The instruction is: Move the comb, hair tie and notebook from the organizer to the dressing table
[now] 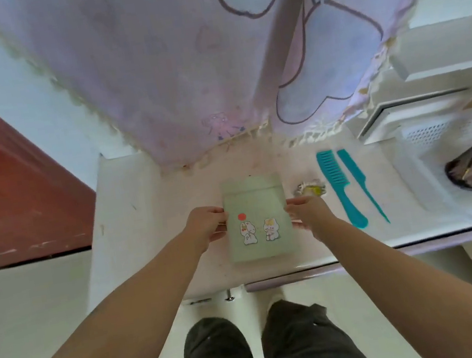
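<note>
Both hands grip the pale green rectangular notebook with two rabbit stickers and a red dot (258, 224) by its long edges: the left hand (207, 229) is closed on the left edge and the right hand (308, 217) on the right edge. The notebook sits over the middle of the white bench (149, 222); whether it already rests flat or is just above the surface cannot be told. Just right of it lies the small yellowish hair tie (310, 190), and beyond that two teal plastic combs, a wide-toothed comb (341, 189) and a tail comb (361, 183), side by side on the bench. The white perforated plastic organizer (426, 147) stands at the right end. Judging by this, only releasing the notebook remains.
</note>
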Tool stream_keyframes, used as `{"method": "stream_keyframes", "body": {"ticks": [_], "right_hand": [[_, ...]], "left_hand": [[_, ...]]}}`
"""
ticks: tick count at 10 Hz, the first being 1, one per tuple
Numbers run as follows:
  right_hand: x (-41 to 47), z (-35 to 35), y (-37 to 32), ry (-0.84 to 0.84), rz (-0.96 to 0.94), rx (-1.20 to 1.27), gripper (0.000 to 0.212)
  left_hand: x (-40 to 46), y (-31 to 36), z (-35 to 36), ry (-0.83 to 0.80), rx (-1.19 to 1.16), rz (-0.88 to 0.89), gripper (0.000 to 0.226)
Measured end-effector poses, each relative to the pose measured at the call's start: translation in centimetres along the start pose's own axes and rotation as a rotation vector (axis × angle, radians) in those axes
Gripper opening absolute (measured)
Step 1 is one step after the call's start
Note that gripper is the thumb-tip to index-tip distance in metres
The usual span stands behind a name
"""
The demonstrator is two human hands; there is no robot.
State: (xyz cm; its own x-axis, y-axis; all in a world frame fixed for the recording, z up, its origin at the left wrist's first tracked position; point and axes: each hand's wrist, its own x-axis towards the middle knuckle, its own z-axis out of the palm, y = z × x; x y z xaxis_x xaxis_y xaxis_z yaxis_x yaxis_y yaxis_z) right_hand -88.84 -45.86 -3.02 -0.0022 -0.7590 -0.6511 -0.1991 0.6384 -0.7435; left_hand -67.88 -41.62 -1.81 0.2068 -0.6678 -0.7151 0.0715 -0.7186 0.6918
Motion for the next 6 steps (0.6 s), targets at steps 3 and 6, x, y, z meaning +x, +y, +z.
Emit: {"method": "stream_keyframes", "body": {"ticks": [3, 6], "right_hand": [[3.5, 1.0, 0.6, 0.094, 0.046, -0.195, 0.036], [-1.6, -0.3, -7.9, 0.072, -0.169, -0.346, 0.037]], "left_hand": [[2.5, -0.5, 0.6, 0.076, 0.146, 0.002, 0.019], [2.7, -2.2, -1.6, -0.042, 1.25, 0.429, 0.041]]}}
